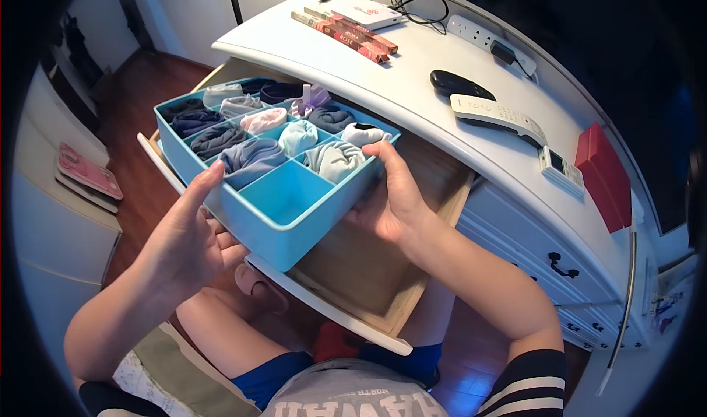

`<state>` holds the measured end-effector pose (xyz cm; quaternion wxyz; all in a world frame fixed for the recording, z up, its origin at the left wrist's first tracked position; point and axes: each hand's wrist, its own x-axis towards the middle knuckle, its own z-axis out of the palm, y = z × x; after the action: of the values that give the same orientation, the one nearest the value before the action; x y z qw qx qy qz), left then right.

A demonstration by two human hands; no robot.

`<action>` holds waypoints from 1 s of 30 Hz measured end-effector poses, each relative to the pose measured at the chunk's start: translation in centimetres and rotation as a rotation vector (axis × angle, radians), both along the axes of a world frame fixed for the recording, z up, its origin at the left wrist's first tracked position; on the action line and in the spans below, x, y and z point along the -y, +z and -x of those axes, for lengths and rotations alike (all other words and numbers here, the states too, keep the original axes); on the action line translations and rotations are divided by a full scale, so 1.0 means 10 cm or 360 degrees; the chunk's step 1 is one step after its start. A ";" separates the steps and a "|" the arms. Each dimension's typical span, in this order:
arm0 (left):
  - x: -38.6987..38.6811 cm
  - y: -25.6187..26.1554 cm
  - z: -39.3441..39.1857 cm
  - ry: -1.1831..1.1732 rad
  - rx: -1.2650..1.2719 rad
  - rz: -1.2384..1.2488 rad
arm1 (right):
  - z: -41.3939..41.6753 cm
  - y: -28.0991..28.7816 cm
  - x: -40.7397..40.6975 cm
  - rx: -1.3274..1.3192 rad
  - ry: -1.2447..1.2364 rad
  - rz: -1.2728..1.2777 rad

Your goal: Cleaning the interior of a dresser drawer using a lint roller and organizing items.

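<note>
My left hand [190, 232] grips the near left side of a blue divided storage box [276, 240], its thumb on the rim. My right hand [395, 196] holds the box's right side, thumb on the rim and fingers beneath. The box is tilted over an open wooden drawer [353, 273]. Rolled clothes fill most compartments: a grey-blue roll [253, 160], a pale grey-green one [335, 160], a mint one [298, 137], a pink one [264, 119] and several dark ones. A lilac ribbon-like piece [312, 99] lies farther back. The nearest corner compartment [287, 190] holds nothing.
On the white dresser top [386, 85] are incense boxes [353, 36], a power strip [489, 41], a black object [461, 84], a cordless phone handset [497, 116], a remote control [560, 168] and a red box [605, 176]. The drawer front [331, 312] stands just before my legs.
</note>
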<state>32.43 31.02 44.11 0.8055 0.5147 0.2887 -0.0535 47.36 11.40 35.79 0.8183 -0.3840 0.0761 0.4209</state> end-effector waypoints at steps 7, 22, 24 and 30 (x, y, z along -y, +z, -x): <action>-0.37 -0.02 0.21 -0.0244 0.0010 -0.0240 | -0.18 -0.28 -0.03 0.0078 -0.0143 0.0201; -2.93 -1.05 -1.37 -0.0521 0.0417 -0.2452 | -0.28 -0.51 -0.53 0.0131 -0.0126 0.0175; -2.82 -1.12 -1.47 -0.0538 0.0301 -0.2687 | -0.30 -0.54 -0.49 0.0096 -0.0079 0.0015; -2.62 -1.16 -1.43 -0.0559 0.0322 -0.2480 | -0.36 -0.56 -0.43 0.0041 0.0101 -0.0191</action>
<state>46.77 57.21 32.54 0.2169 0.9690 0.0835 0.0843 50.97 15.74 30.24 0.8270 -0.3418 0.0279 0.4455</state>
